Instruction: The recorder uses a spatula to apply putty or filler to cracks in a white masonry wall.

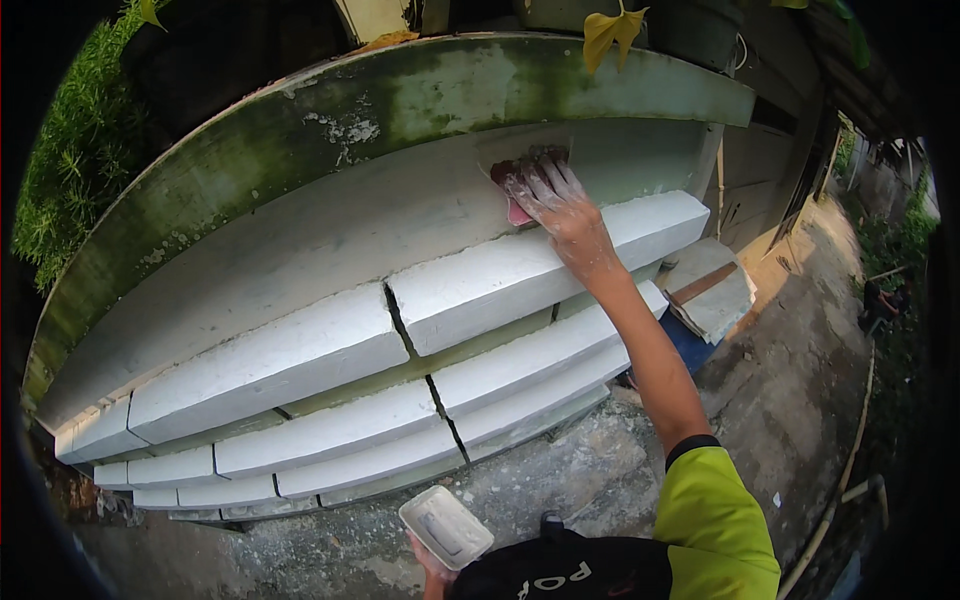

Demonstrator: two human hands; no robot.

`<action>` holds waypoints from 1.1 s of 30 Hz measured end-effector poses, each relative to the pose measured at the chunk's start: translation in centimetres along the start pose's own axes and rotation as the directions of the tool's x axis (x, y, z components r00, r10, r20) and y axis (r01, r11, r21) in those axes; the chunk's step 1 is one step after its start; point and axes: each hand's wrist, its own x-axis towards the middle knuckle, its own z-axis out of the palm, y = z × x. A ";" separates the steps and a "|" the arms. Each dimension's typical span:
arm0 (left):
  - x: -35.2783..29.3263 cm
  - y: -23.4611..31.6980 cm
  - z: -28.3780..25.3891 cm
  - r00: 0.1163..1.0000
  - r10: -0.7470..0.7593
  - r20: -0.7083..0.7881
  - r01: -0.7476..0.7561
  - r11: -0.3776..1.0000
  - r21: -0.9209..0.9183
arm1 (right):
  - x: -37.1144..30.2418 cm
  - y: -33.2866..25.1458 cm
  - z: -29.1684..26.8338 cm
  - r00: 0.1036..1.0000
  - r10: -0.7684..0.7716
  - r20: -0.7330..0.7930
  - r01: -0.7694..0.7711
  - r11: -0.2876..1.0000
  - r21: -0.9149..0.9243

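Stretched up to the wall, my right hand [566, 205] is smeared with white paste and closed around a red-and-pink scraper [518, 213]. The tool's broad, thin edge lies against the grey wall band [330, 225], just under the mossy ledge; the fingers cover most of its handle. Low in front of my body, my left hand [432, 562] grips a shallow rectangular tub [476, 553] from its side and below. Whitish paste [447, 524] coats the inside of the tub. Only part of that hand shows.
White stepped blocks [480, 300] with dark gaps jut out below the wall band. Overhead runs a green-stained ledge [440, 88], where a yellow leaf [613, 35] hangs. At right, a board with a brown strip [706, 283] rests over something blue. A pole [850, 470] lies beside the concrete path.
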 end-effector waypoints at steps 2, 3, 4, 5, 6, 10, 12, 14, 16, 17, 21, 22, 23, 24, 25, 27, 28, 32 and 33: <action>0.2 -0.4 0.4 1.000 0.000 -0.025 0.000 0.999 -0.032 | -0.7 -0.2 -1.4 0.999 0.000 0.046 -0.002 0.999 0.049; 0.3 -0.5 0.6 0.999 -0.002 -0.050 -0.001 0.998 -0.062 | -0.8 -0.1 -1.8 1.000 -0.004 0.001 0.004 0.998 0.057; 0.5 -0.8 0.8 0.999 -0.002 -0.050 -0.001 0.998 -0.063 | -0.7 0.1 -2.4 0.999 -0.004 -0.038 0.006 0.998 0.057; 0.7 -1.0 1.0 0.999 0.000 -0.034 -0.002 0.998 -0.057 | 0.0 0.3 -2.5 0.999 -0.004 -0.038 0.006 0.998 0.058; 0.8 -1.2 1.3 1.000 0.002 -0.018 -0.003 0.999 -0.050 | 1.1 0.5 -2.3 0.993 -0.008 -0.121 0.012 1.000 0.029; 0.9 -1.8 1.5 0.999 -0.023 -0.040 0.020 0.998 -0.060 | 3.6 0.0 0.8 0.985 0.017 -0.174 -0.013 1.000 0.028; 0.6 -1.8 1.9 0.999 -0.012 -0.045 0.010 0.999 -0.048 | 2.4 -0.5 1.3 0.996 0.018 -0.085 -0.018 1.000 0.010; 0.5 -2.1 0.8 0.998 -0.004 -0.058 0.001 0.998 -0.056 | 0.9 -1.8 0.9 1.000 0.016 0.008 -0.016 1.000 -0.002; 0.5 -2.2 0.2 0.998 -0.005 -0.065 0.000 0.998 -0.067 | -1.5 -2.3 -1.0 0.992 0.026 0.120 -0.046 0.984 0.171; 0.1 -2.1 0.4 0.997 0.011 -0.078 -0.018 0.996 -0.084 | -2.0 -2.4 -2.4 0.990 0.090 0.108 -0.107 0.980 0.168; -0.9 -1.8 1.1 0.995 0.025 -0.098 -0.033 0.996 -0.084 | -1.7 -1.1 -3.5 0.787 0.561 -0.258 -0.537 0.828 0.162; -1.0 -1.8 1.1 0.995 0.019 -0.095 -0.027 0.996 -0.080 | -1.0 -0.9 -3.4 0.785 0.562 -0.260 -0.540 0.827 0.155; -0.9 -1.9 0.9 0.995 0.020 -0.101 -0.031 0.994 -0.108 | 0.2 -0.9 -3.0 0.749 0.621 -0.232 -0.610 0.782 0.127; -0.8 -1.9 0.7 0.994 0.020 -0.107 -0.034 0.990 -0.134 | 1.3 -1.2 -2.4 0.705 0.678 -0.207 -0.675 0.731 0.096; -0.8 -2.0 0.4 0.994 0.013 -0.105 -0.026 0.991 -0.129 | 2.3 -2.0 -1.4 0.721 0.678 -0.147 -0.669 0.735 0.111; -0.4 -2.0 0.0 0.993 -0.019 -0.119 0.002 0.990 -0.138 | 4.0 -4.8 0.4 0.764 0.645 -0.001 -0.636 0.754 0.164; -0.2 -1.9 0.0 0.993 -0.025 -0.116 0.009 0.991 -0.133 | 4.5 -6.4 1.1 0.791 0.606 0.087 -0.609 0.766 0.205; 0.0 -1.2 -0.1 0.998 -0.016 -0.059 0.012 0.997 -0.072 | 4.9 -12.5 0.4 0.844 0.510 0.165 -0.534 0.778 0.329; 0.0 -1.0 -0.1 1.000 -0.018 0.001 0.018 0.999 -0.040 | 5.0 -13.1 -0.4 0.849 0.497 0.176 -0.525 0.765 0.373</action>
